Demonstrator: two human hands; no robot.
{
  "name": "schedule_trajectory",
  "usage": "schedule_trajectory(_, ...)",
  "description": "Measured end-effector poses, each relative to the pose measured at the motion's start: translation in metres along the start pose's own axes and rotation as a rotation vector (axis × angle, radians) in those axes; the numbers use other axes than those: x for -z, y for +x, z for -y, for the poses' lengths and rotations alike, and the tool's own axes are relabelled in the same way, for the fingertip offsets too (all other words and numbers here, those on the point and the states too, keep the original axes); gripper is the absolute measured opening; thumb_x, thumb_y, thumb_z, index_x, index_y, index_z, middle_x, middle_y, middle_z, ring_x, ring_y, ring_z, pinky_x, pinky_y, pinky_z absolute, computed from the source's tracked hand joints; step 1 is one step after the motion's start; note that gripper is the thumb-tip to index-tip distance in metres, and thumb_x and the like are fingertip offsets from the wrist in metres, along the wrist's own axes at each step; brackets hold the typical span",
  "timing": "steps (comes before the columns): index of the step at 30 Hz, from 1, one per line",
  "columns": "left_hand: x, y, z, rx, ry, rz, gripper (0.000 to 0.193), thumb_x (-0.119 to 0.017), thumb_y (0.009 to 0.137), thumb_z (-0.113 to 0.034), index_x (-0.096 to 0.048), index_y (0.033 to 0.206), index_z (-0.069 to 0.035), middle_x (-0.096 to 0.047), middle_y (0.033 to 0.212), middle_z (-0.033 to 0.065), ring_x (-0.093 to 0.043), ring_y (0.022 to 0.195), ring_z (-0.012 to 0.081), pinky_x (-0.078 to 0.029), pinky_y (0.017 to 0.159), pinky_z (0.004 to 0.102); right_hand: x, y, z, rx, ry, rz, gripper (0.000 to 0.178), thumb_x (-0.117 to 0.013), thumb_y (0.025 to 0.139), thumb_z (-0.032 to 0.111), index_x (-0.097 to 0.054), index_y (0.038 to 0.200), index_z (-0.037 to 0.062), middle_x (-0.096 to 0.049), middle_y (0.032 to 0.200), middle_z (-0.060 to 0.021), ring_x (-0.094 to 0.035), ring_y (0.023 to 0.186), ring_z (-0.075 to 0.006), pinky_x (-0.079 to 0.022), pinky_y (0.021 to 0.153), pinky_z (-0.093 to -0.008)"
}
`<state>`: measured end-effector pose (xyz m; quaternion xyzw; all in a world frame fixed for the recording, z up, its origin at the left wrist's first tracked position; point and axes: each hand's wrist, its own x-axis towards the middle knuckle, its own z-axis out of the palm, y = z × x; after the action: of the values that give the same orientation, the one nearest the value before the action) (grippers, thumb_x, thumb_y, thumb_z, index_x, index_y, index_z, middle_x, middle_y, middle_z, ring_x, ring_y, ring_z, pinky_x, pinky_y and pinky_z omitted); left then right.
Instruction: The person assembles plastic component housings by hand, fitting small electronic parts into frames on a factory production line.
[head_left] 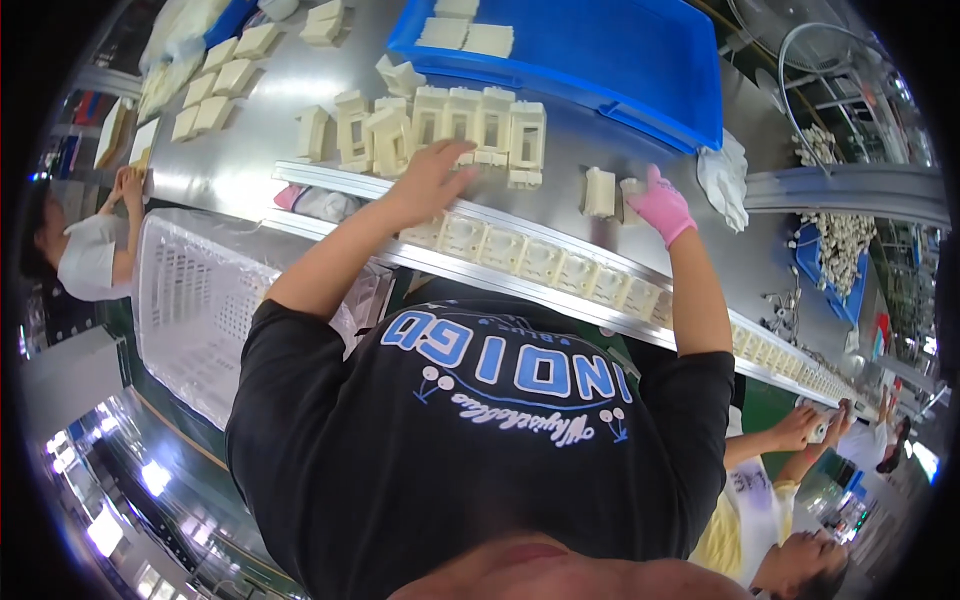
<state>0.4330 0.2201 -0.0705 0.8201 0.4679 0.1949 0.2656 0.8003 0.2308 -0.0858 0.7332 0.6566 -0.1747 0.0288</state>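
My bare left hand (432, 184) reaches over the near side of a row of cream plastic frames with rectangular openings (461, 122). Its fingers are apart and hold nothing that I can see. At the row's right end stands another cream frame (527, 140). My right hand (664, 208), in a pink glove, is lower on the metal table, its fingers closed at a small cream plastic part (631, 190), which they partly hide. Just left of that part stands a separate cream block (599, 192).
A conveyor rail (540, 258) carrying cream parts runs between me and the metal table (565, 135). Behind the frames is a blue bin (570, 70); a white cloth (722, 180) lies right. A white basket (190, 310) stands left. Other people work at both sides.
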Motion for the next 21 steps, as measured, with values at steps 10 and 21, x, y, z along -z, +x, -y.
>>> schedule_trajectory(10, 0.051, 0.033, 0.097, 0.301, 0.739, -0.007, 0.033, -0.056, 0.066, -0.017, -0.054, 0.096, -0.005, -0.051, 0.101, 0.0159, -0.048, 0.096, 0.0313, -0.039, 0.08, 0.0426, 0.008, -0.006, 0.009, -0.1, -0.155, 0.154, 0.046, -0.049, 0.069, 0.026, -0.039, 0.107, 0.0018, -0.054, 0.1, -0.0231, -0.051, 0.096, -0.0349, -0.041, 0.08, -0.0407)
schedule_trajectory(21, 0.075, 0.05, 0.014, 0.053, -0.284, -0.369, 0.032, -0.055, 0.071, -0.006, -0.052, 0.103, -0.005, -0.054, 0.093, 0.0069, -0.052, 0.086, 0.0158, -0.042, 0.077, 0.0264, 0.047, -0.049, 0.057, 0.192, 0.721, -0.052, 0.041, -0.058, 0.072, 0.025, -0.049, 0.102, -0.0004, -0.056, 0.078, -0.0069, -0.054, 0.066, -0.0133, -0.042, 0.055, -0.0251)
